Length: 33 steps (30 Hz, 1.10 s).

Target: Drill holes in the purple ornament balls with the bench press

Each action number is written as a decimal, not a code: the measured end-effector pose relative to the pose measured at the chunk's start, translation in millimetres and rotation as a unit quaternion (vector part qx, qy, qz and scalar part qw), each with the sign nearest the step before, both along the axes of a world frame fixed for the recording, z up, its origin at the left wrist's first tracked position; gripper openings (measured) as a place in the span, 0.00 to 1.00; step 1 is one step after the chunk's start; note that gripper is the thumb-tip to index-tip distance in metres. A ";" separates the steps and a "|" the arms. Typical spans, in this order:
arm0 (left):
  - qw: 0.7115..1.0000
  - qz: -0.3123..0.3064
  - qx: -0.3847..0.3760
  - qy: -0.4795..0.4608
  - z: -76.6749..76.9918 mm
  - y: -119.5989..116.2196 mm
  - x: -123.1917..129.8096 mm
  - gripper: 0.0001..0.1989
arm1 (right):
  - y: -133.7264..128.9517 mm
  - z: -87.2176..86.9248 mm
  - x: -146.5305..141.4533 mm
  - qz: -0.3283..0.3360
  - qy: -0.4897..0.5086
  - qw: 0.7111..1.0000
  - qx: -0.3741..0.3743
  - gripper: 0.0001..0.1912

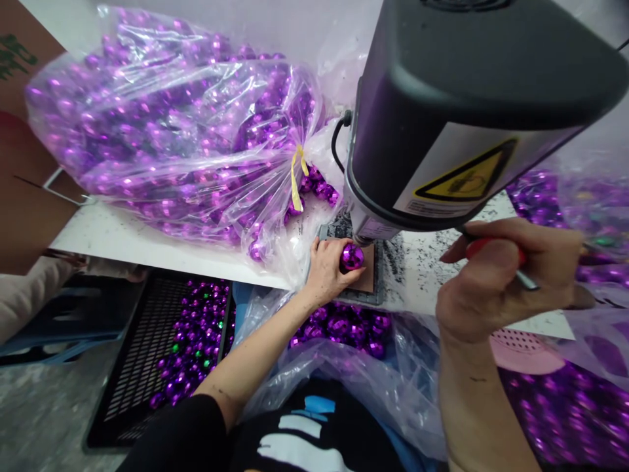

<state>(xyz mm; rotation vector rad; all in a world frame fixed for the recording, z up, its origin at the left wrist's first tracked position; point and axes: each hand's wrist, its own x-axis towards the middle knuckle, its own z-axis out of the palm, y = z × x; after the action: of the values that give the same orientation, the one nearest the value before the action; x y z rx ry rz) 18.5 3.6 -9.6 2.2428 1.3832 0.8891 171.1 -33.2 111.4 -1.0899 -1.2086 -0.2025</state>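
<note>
My left hand pinches a shiny faceted purple ball between thumb and fingers. The ball sits under the nose of a black machine that carries a yellow warning label. Beneath that hand lies a brown block on a grey metal base plate. At the machine's right side, my right hand is closed around a metal lever; something red shows between the fingers. Where the lever joins the machine is partly hidden by the hand.
A tied clear bag of purple balls fills the table's left side. Dark shavings litter the white tabletop. More balls lie in plastic at my lap and in a black crate. A pink basket stands at right.
</note>
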 end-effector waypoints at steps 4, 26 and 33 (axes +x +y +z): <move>1.000 -0.002 0.001 -0.002 0.0 0.2 -0.6 0.23 | -0.4 -17.5 4.1 0.017 -0.019 0.999 0.031 0.09; 1.000 0.006 0.006 0.008 -4.2 0.0 0.8 0.23 | -3.3 -58.9 4.0 0.008 -0.056 0.998 0.021 0.17; 1.000 0.010 0.004 0.006 -6.4 0.7 0.7 0.22 | -8.9 -85.5 6.1 0.012 -0.062 0.998 -0.014 0.20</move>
<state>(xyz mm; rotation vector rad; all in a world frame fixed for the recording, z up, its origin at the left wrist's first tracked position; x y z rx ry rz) 19.1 4.3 -15.9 2.2478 1.4116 0.8916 177.2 -42.1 25.8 -1.1003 -1.3381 -0.2373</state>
